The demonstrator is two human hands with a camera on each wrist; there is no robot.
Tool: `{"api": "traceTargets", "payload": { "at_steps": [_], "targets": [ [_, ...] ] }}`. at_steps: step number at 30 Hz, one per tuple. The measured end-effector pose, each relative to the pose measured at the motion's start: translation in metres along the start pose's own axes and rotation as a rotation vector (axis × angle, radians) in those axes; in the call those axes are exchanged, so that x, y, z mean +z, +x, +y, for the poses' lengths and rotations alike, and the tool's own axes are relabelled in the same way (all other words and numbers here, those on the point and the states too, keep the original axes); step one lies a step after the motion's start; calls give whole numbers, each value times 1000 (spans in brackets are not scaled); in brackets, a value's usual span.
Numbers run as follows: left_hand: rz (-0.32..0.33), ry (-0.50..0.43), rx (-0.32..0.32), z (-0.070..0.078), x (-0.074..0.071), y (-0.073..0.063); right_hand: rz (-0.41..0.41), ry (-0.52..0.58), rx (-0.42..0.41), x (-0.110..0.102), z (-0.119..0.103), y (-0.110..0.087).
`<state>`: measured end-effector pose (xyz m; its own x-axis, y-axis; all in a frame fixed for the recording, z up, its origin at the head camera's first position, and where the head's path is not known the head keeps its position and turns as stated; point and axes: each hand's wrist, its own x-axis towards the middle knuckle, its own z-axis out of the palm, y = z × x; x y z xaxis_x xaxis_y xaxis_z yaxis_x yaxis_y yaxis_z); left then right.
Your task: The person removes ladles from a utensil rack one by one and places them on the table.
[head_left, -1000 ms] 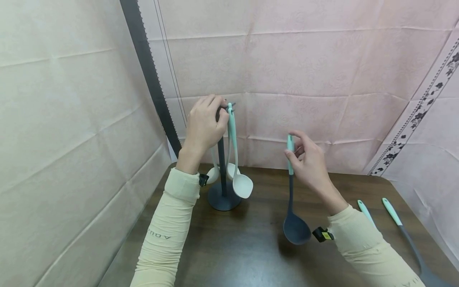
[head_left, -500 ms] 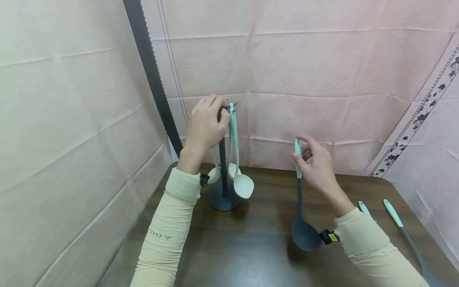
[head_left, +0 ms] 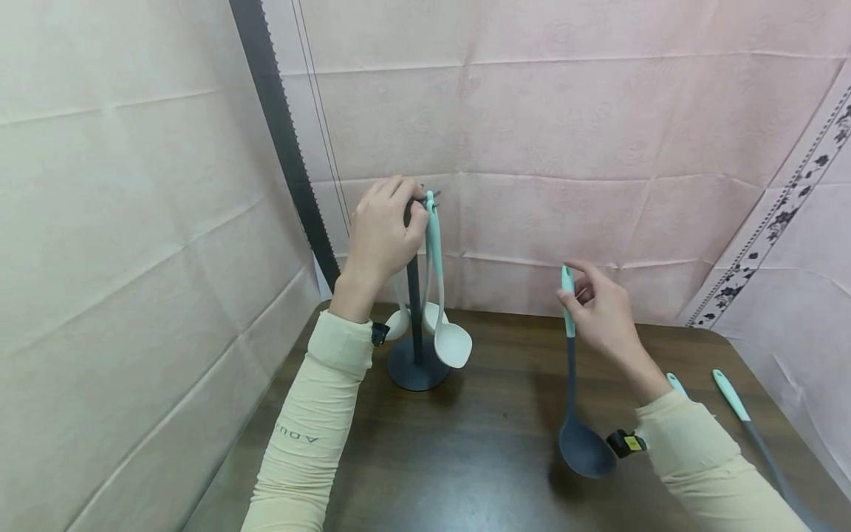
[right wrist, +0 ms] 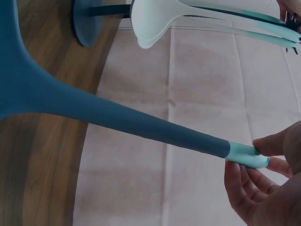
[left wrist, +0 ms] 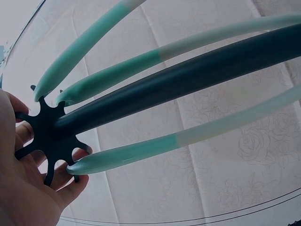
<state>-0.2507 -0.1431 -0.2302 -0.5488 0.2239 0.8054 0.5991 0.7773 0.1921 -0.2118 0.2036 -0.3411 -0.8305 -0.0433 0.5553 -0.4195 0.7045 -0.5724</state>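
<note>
Right hand pinches ladle, hanging near-upright below it; left hand grips rack, well leftward.

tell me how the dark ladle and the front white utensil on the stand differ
Colour: the dark ladle has a dark blue-grey bowl and shaft, while the front white utensil is white there.
Support: the dark ladle is held by the right hand; the front white utensil hangs from the stand.
Shared: both have mint-green handles at the top and point their heads downward.
</note>
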Motion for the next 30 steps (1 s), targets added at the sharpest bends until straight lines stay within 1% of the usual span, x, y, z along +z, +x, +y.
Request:
{"api": "traceTargets", "payload": {
  "at_steps": [15, 23, 30],
  "targets": [
    [2, 6, -5, -1, 1, 0, 0, -48, 13, -6, 22, -1],
    [3, 11, -7, -3, 3, -1, -27, -82, 44, -8, 33, -3],
    [-2, 7, -10, -2, 2, 1, -54, -79, 64, -10, 42, -6]
  ]
}}
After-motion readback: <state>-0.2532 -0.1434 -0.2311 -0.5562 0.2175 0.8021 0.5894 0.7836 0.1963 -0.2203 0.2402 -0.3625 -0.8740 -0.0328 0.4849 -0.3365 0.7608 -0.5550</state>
